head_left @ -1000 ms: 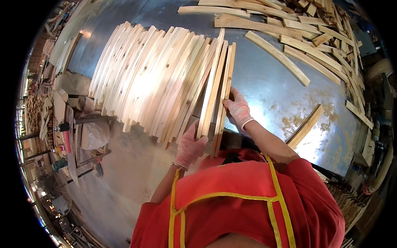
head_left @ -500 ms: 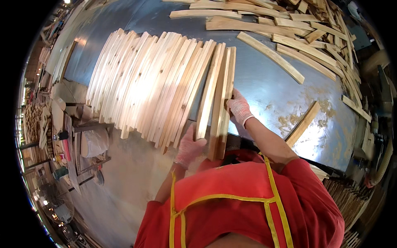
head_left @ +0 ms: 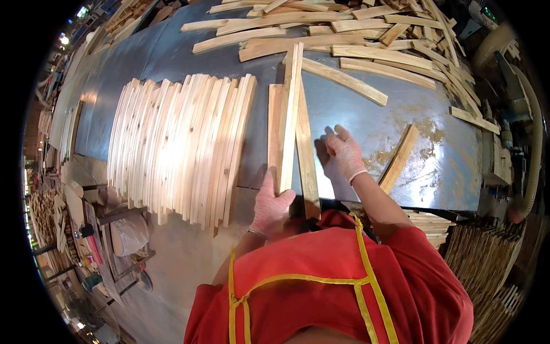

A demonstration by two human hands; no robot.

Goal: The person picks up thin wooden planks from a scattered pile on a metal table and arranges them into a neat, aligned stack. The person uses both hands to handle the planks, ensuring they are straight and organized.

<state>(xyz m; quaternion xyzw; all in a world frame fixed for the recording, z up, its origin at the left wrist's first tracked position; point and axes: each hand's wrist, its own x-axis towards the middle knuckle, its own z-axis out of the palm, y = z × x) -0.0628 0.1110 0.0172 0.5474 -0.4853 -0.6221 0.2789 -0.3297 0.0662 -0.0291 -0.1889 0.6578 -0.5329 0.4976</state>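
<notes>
My left hand (head_left: 272,203), in a pale knitted glove, grips the near end of a light wooden strip (head_left: 291,117) that stands tilted up from the table. Beneath and beside that strip lie a browner strip (head_left: 275,117) on its left and another wooden piece (head_left: 307,166) on its right, its near end close to my apron. My right hand (head_left: 346,155), gloved too, hovers over the metal table to the right, fingers loosely apart and holding nothing. Left of my hands, a row of wooden strips (head_left: 180,146) stands side by side, their ends uneven.
A jumbled heap of wooden strips (head_left: 384,54) covers the table's far right. One loose strip (head_left: 398,159) lies right of my right hand near sawdust. The metal table (head_left: 452,189) ends close to my body. Stacked wood (head_left: 478,252) stands at lower right.
My right hand has let go of the strips and drawn away to the right. The strip in my left hand is now tilted up, apart from the two pieces by it.
</notes>
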